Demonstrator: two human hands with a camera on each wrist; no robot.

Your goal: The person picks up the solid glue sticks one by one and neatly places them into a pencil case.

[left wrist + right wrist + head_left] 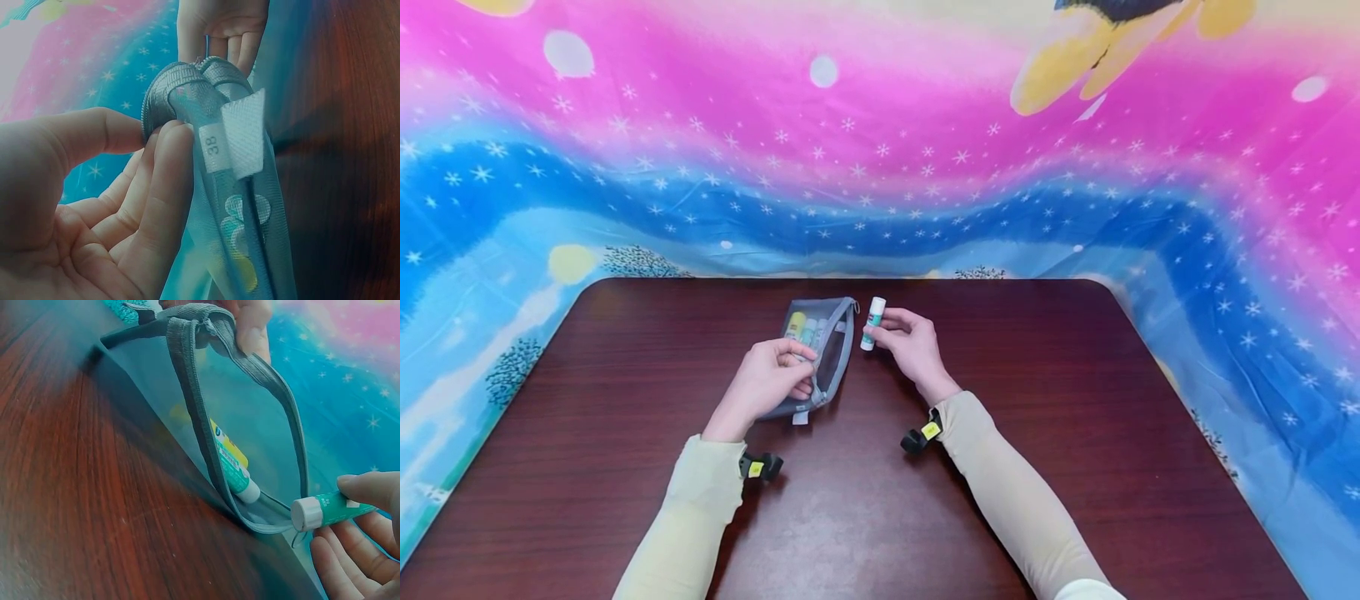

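Note:
A grey see-through mesh zip pouch (846,360) lies toward the far side of the table, its zipped mouth spread toward the right. My left hand (767,375) pinches the near end of its zip edge (169,84) between thumb and fingers. Inside the pouch are a yellow glue stick (230,447) and a green one (236,476), with white ends beside them. Just right of the mouth, my right hand (913,346) holds a green and white glue stick (874,321) between thumb and fingers. In the right wrist view, its white end (306,514) overlaps the pouch's rim.
The dark reddish wooden table (1037,467) has rounded far corners. A pink and blue cloth (880,167) with snowflakes hangs behind and along both sides. Each wrist wears a black camera mount (917,437) with a yellow label. A white tag (801,418) sticks out from the pouch's near end.

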